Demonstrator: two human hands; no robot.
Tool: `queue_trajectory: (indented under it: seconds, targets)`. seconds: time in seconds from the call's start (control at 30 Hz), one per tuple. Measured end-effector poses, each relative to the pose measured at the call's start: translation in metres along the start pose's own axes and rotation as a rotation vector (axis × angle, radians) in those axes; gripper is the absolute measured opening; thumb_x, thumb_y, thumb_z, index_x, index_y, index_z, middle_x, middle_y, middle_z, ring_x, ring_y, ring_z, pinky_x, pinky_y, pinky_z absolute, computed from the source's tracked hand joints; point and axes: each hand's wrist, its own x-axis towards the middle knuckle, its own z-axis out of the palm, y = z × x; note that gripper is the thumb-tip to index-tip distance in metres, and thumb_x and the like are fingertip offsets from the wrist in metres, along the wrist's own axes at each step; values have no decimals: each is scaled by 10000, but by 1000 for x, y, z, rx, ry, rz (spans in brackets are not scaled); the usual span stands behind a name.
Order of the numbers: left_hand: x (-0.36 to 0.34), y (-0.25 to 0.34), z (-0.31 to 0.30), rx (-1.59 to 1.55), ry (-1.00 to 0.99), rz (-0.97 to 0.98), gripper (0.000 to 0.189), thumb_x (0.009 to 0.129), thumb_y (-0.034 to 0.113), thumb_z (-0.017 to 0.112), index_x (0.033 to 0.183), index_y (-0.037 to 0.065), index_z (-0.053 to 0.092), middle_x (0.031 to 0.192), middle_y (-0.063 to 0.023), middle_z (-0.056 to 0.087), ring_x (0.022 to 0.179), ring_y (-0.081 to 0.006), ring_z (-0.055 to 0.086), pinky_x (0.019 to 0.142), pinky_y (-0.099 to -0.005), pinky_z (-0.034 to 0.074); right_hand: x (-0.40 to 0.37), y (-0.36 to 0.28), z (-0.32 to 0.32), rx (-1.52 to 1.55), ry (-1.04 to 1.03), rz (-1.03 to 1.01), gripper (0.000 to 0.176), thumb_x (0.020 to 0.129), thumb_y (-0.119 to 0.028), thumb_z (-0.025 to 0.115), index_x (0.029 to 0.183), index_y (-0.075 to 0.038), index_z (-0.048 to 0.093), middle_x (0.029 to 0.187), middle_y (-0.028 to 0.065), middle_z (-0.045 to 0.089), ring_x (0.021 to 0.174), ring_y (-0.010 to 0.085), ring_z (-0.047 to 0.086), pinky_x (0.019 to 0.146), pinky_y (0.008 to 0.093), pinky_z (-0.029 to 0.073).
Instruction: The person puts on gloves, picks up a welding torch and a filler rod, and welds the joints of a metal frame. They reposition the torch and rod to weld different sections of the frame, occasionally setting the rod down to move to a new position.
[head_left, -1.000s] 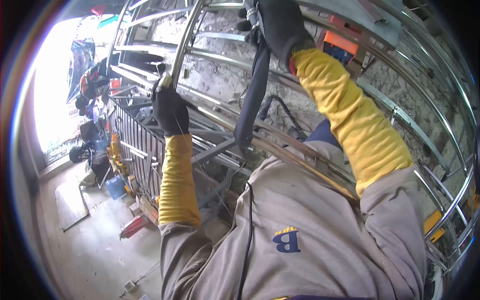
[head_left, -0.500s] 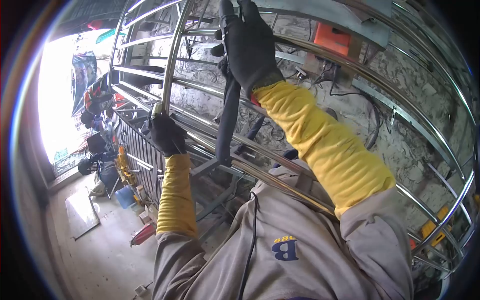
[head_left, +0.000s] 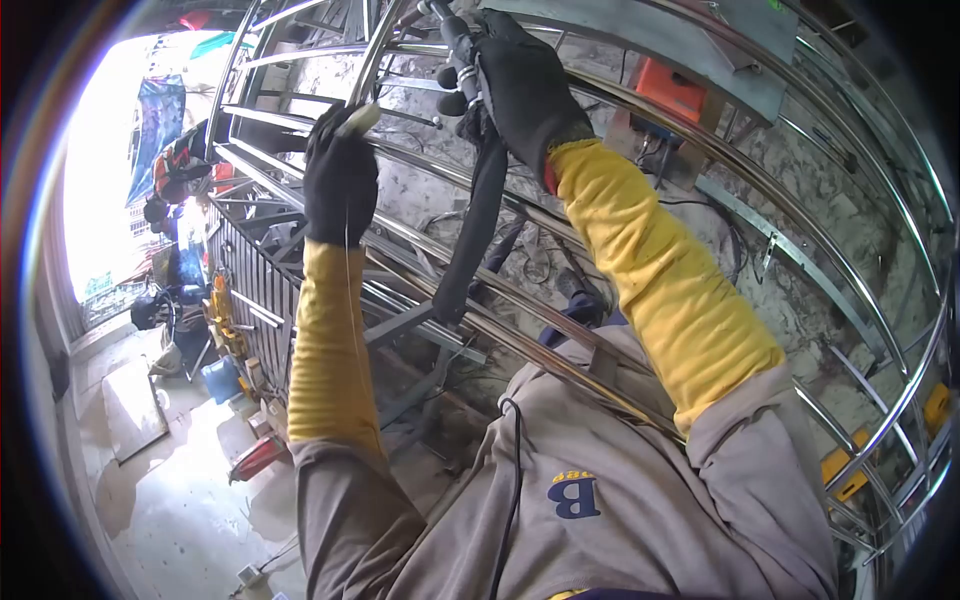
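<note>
My right hand (head_left: 530, 85), in a black glove with a yellow sleeve, is closed around a TIG welding torch (head_left: 458, 45). The torch's head points up and left, close to a curved shiny metal tube (head_left: 378, 50). From its lower end hangs a black sheathed hose (head_left: 475, 215). My left hand (head_left: 342, 180), also gloved in black, is closed beside the same tube. A thin wire-like rod (head_left: 347, 215) runs from it down along the yellow sleeve. A pale piece (head_left: 358, 121) shows at its fingertips; I cannot make out what it is.
Polished tubes of a large metal frame (head_left: 720, 145) surround both hands. An orange-red box (head_left: 670, 90) lies beyond the right hand. Dark slatted metalwork (head_left: 255, 270) stands at left, near a blue container (head_left: 221, 380). A person (head_left: 178, 170) is by the bright opening.
My left hand has moved up along the tube, and the pale piece shows more. My right hand has shifted slightly right and down; the torch head has come into view.
</note>
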Motion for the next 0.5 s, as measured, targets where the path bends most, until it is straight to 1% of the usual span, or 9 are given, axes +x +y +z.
queue_trajectory:
  seconds: [0.03,0.1,0.13,0.2,0.23,0.27,0.37,0.4,0.5]
  targets:
    - [7,-2,4,-4,7,-4,324,893,-3,615,1203,61,686,1223,-147,698,1222,-350,625,1069,-450,477,-3,-2,0,-16,-13,60,315,1051,-162,478,1336,-38,528,941,124,737,710,208,760,520,336,580]
    - [17,-8,12,-90,-42,-34,334,926,-12,587,1238,67,676,1252,-155,688,1228,-332,630,1060,-428,487,1,3,-1,-52,-30,48,288,1047,-155,465,1305,-50,538,946,139,737,728,211,765,507,338,576]
    - [20,-13,16,-127,-47,-40,288,916,2,604,1187,64,678,1214,-148,696,1155,-338,651,1003,-439,504,2,5,-1,-68,-29,42,292,1043,-164,467,1307,-64,540,952,144,737,731,213,763,513,339,578]
    - [24,-22,20,-84,-51,1,270,910,10,611,1168,58,674,1203,-145,696,1128,-347,651,980,-446,510,6,8,0,-89,-28,35,296,1039,-172,469,1310,-77,541,957,148,737,734,215,762,519,339,580]
    - [25,-26,22,-39,-61,43,252,905,18,618,1149,53,671,1191,-142,696,1101,-357,651,958,-453,515,8,9,1,27,-15,80,302,1034,-190,484,1309,-81,546,963,147,737,733,216,760,526,341,583]
    - [25,-29,23,-16,-61,52,242,916,80,625,1152,54,670,1195,-140,697,1100,-374,644,966,-463,506,10,11,1,142,-1,126,309,1030,-208,499,1308,-84,550,969,147,737,732,218,758,533,343,585]
    - [29,-27,26,69,-130,-15,233,940,146,607,1153,80,676,1191,-136,700,1118,-368,639,1000,-484,481,8,9,7,47,19,113,331,1018,-230,537,1317,-89,553,971,148,736,721,216,751,538,342,584]
    - [30,-28,29,80,-126,-22,239,952,202,591,1155,117,685,1169,-136,705,1142,-364,629,1017,-488,464,7,9,8,45,19,114,331,1018,-230,537,1317,-89,553,971,148,736,721,216,751,538,342,584]
    - [35,-29,34,64,-92,25,247,943,216,603,1158,136,695,1137,-126,716,1140,-363,632,1013,-484,468,8,8,9,86,42,168,351,1010,-226,555,1335,-94,547,944,143,738,701,215,747,528,332,578]
